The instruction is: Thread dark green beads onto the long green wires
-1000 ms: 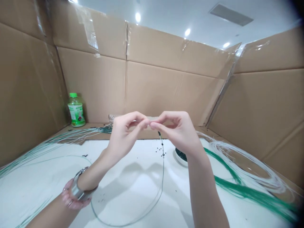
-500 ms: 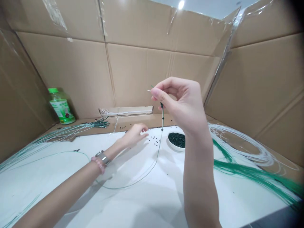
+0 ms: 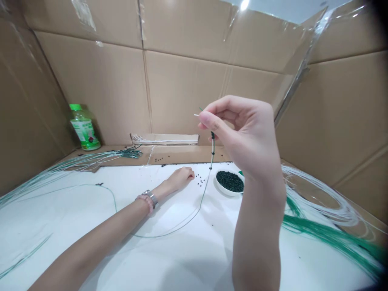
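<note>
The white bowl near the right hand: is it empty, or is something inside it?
Not empty: the white bowl holds a heap of small dark beads, which fills most of its inside.

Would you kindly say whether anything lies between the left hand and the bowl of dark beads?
Yes: the green wire hanging from the right hand crosses that path, and a few loose beads lie just past the left hand.

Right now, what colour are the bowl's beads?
The beads look dark green; head view shows them best.

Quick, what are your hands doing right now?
Left hand: loosely open, holding nothing.
Right hand: closed, pinching a beaded wire.
</note>
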A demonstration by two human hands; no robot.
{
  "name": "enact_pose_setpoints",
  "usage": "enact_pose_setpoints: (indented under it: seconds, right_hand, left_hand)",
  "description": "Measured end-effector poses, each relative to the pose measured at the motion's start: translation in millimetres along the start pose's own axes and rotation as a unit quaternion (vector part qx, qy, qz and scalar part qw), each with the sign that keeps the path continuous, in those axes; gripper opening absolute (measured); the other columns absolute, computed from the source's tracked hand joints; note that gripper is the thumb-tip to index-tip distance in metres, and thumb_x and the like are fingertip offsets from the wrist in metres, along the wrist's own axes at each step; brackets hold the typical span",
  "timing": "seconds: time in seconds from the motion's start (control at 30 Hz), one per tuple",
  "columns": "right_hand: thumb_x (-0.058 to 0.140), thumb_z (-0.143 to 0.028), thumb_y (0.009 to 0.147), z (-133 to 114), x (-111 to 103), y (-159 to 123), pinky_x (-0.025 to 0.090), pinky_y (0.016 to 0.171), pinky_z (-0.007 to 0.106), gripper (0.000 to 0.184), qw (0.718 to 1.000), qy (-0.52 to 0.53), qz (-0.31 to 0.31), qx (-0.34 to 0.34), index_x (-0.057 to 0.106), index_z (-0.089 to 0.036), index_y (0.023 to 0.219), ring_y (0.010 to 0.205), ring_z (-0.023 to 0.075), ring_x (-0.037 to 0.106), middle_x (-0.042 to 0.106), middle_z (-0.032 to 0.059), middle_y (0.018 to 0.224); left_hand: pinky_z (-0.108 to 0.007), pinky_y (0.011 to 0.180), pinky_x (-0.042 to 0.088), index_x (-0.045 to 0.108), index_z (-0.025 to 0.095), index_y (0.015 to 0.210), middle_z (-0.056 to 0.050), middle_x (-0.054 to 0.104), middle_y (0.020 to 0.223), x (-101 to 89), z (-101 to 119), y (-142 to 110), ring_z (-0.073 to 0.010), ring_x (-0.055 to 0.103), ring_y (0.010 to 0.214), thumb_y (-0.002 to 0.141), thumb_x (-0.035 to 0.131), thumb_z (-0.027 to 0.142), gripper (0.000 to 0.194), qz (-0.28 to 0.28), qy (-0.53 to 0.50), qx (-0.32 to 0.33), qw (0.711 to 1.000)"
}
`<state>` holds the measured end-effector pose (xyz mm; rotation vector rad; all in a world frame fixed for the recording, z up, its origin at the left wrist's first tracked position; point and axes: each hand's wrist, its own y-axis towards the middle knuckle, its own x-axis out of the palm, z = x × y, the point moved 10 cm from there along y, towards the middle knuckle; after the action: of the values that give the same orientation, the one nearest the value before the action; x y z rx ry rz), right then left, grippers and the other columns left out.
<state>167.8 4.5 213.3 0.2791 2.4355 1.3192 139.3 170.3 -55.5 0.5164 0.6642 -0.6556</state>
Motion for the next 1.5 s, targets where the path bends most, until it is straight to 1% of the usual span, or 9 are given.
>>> enact_pose_setpoints:
  seconds: [0.07,0.13,0.2,0.33,0.4,0.5,0.8,1.03,1.5]
  right_hand:
    - [0.065,-0.019,0.079,0.6,2.0,-0.7,0.053,0.057,0.015,0.014,1.0,0.001,-0.004,0.0,0.063,-0.017,0.066,0.061,0.0058,0.064,0.064,-0.0054,0.063]
    - [0.066,-0.018,0.079,0.3,3.1,-1.6,0.051,0.053,0.014,0.014,1.0,-0.01,-0.003,0.003,0.063,-0.017,0.066,0.059,0.0056,0.063,0.064,-0.0051,0.063]
    - [0.066,-0.018,0.079,-2.5,3.5,-2.7,0.049,0.047,0.014,0.013,1.0,-0.023,0.005,0.001,0.063,-0.017,0.067,0.057,0.0059,0.062,0.064,-0.0046,0.063]
    - [0.065,-0.018,0.081,-17.9,8.7,-7.1,0.05,0.047,0.014,0.01,0.998,-0.053,0.031,-0.034,0.064,-0.018,0.071,0.064,0.008,0.064,0.064,-0.0038,0.067]
    - [0.065,-0.016,0.081,-27.6,17.0,-11.0,0.051,0.05,0.014,0.008,0.995,-0.071,0.038,-0.054,0.064,-0.018,0.073,0.068,0.0081,0.064,0.064,-0.0035,0.07]
    - [0.064,-0.014,0.082,-39.7,32.4,-17.8,0.055,0.056,0.017,0.006,0.994,-0.072,0.043,-0.071,0.064,-0.018,0.077,0.073,0.009,0.065,0.066,-0.0027,0.074]
    - [0.068,-0.005,0.075,-57.0,55.7,-29.2,0.057,0.061,0.024,0.017,0.99,-0.093,0.006,-0.104,0.065,-0.018,0.086,0.076,0.0124,0.066,0.071,-0.002,0.087]
    - [0.064,-0.005,0.078,-61.2,53.9,-34.3,0.054,0.058,0.022,0.017,0.982,-0.109,0.076,-0.135,0.066,-0.021,0.084,0.072,0.0113,0.065,0.069,-0.0026,0.079]
    - [0.066,-0.004,0.075,-60.6,58.8,-35.5,0.056,0.061,0.017,0.021,0.97,-0.187,0.025,-0.151,0.064,-0.021,0.088,0.069,0.0067,0.061,0.068,-0.005,0.081]
  left_hand:
    - [-0.036,0.079,0.054,0.06,0.012,0.104,-0.007,0.063,0.101,-10.5,9.6,-0.8,-0.0166,0.062,0.088,0.089,0.056,0.033,0.026,0.036,-0.036,0.008,0.999]
    - [-0.032,0.073,0.054,0.063,0.011,0.092,-0.006,0.065,0.089,-33.4,25.5,-5.3,-0.0154,0.063,0.08,0.088,0.057,0.033,0.023,0.086,-0.083,0.017,0.993]
    - [-0.027,0.065,0.053,0.064,0.01,0.087,-0.007,0.067,0.082,-68.5,46.7,-17.9,-0.0155,0.063,0.076,0.087,0.056,0.035,0.026,0.148,-0.14,0.029,0.979]
    - [-0.02,0.062,0.051,0.065,0.018,0.095,-0.004,0.071,0.09,-146.7,97.3,-67.9,-0.0122,0.064,0.08,0.084,0.057,0.042,0.028,0.252,-0.243,0.072,0.934]
    - [-0.016,0.06,0.05,0.068,0.019,0.084,-0.001,0.071,0.081,-176.2,120.9,-95.3,-0.0096,0.065,0.073,0.077,0.069,0.031,0.014,0.275,-0.353,0.13,0.885]
    - [-0.013,0.059,0.051,0.071,0.021,0.078,0.004,0.07,0.071,-196.4,147.5,-120.6,-0.006,0.064,0.066,0.075,0.071,0.021,0.003,0.267,-0.397,0.187,0.858]
    - [-0.015,0.068,0.057,0.071,0.022,0.082,0.004,0.072,0.078,-202.3,164.3,-135.9,-0.0068,0.068,0.071,0.08,0.068,0.019,0.005,0.24,-0.402,0.236,0.851]
    - [-0.015,0.071,0.057,0.072,0.022,0.083,0.004,0.072,0.083,-197.4,170.0,-137.9,-0.0072,0.068,0.077,0.081,0.068,0.018,0.007,0.217,-0.419,0.245,0.847]
    - [-0.017,0.069,0.059,0.072,0.021,0.082,0.004,0.072,0.079,-203.2,170.5,-144.1,-0.0089,0.069,0.073,0.08,0.068,0.014,0.008,0.274,-0.354,0.224,0.866]
